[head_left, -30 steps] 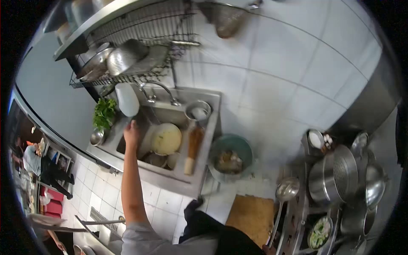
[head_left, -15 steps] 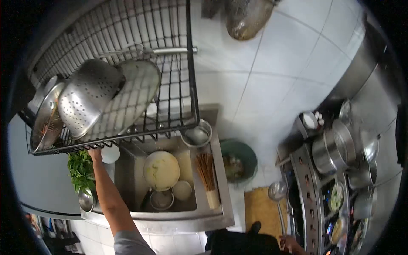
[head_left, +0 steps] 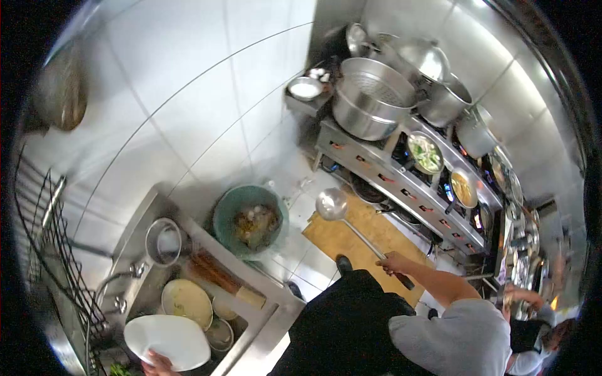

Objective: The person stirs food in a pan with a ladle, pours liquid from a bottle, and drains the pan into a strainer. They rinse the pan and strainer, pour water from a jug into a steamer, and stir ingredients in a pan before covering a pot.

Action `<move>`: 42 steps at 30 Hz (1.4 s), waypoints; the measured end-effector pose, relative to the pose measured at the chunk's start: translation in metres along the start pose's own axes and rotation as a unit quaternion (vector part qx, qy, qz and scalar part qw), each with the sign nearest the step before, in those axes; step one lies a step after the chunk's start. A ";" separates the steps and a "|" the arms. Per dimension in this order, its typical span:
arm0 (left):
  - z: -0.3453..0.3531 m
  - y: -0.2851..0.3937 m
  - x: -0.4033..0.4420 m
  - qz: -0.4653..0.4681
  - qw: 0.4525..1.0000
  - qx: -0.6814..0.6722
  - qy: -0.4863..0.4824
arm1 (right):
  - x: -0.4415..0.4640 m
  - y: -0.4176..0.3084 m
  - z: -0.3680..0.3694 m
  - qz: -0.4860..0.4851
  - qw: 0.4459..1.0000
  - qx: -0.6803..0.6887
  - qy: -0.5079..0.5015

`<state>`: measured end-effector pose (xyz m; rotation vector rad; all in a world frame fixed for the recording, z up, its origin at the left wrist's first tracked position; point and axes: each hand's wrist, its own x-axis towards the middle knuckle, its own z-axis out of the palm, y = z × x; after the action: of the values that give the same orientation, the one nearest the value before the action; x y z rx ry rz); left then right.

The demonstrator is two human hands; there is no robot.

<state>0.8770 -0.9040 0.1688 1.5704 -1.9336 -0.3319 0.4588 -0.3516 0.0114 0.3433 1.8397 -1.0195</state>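
The near edge of a white dish [head_left: 169,339] is clasped by the fingers of the left hand [head_left: 160,363], the dish being held over the sink [head_left: 276,314], where a pale bowl [head_left: 188,299] is partly covered by it. The handle of a ladle [head_left: 331,204] is clamped in the right hand [head_left: 395,263], between the sink and the stove [head_left: 401,188]. A green tub [head_left: 224,219] is set just beside the sink; farther from the sink, bare tiles [head_left: 312,266] are followed by a brown mat [head_left: 389,227]. The right forearm is stretched out from a grey sleeve [head_left: 454,335]; the left forearm is cut off at the bottom of the view.
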 end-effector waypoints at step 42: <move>0.411 0.880 -0.105 0.430 0.745 0.060 -0.507 | 0.152 -0.013 -0.166 -0.261 0.943 -0.207 -0.007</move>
<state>-0.0567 -0.6498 0.3026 0.2830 -3.2920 -0.7433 0.2739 -0.2608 -0.0811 -0.4269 2.1248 -0.9328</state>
